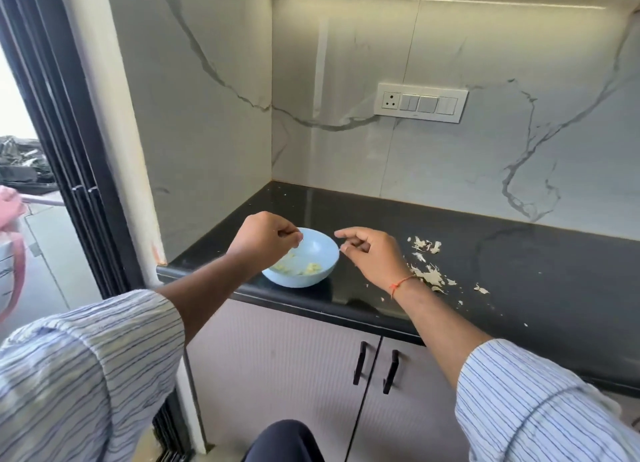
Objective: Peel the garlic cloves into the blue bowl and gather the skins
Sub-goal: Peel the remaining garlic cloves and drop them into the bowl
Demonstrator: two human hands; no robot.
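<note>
So from my head view I've got the small round light-blue plastic bowl [313, 264] sitting on the glossy black stone worktop [519, 254], right by its front edge and close to the left end where it meets the wall. There are pale peeled garlic cloves [304, 269] lying in the bottom of it.

My left hand [265, 238] is hovering over the left rim of the bowl with the fingers [287, 235] curled in and pinched together. Looks like there's a tiny pale bit between them, but it's too small for me to say what it is. My right hand [372, 254] is just to the right of the bowl, above the worktop, index finger stretched out towards the left hand and the other fingers loosely bent. Can't tell if it's got anything in it. There's a thin orange thread [401, 283] round that wrist.

The papery white garlic skins [431, 274] are scattered on the worktop to the right of my right hand, one little clump further back and a bigger mess nearer the front edge, with crumbs trailing off to the right.

Behind it all there's a white switch panel [422, 103] on the marble-look wall.
</note>
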